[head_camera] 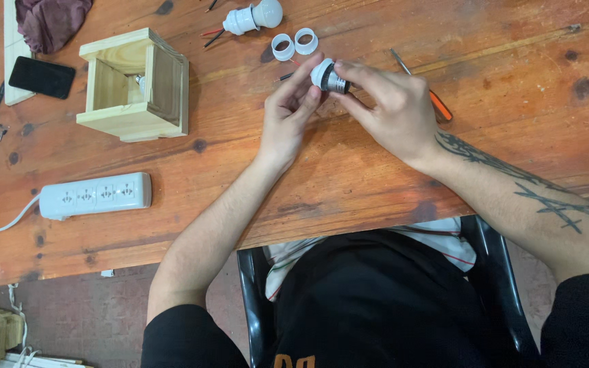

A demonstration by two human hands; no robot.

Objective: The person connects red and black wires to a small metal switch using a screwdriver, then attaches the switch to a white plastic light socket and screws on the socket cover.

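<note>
We hold the white lamp socket (326,75) between both hands, left hand (288,112) and right hand (390,109) pinching it, its axis pointing right.

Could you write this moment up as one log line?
left hand: holds lamp socket | right hand: grips same socket | nearby: two white rings, bulb, wooden box, power strip

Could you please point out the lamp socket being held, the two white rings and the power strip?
Lamp socket (326,75), head view: on its white cap, between both hands.
White rings (283,47), head view: on the rim of the left ring.
Power strip (97,194), head view: on the middle of its white body.
</note>
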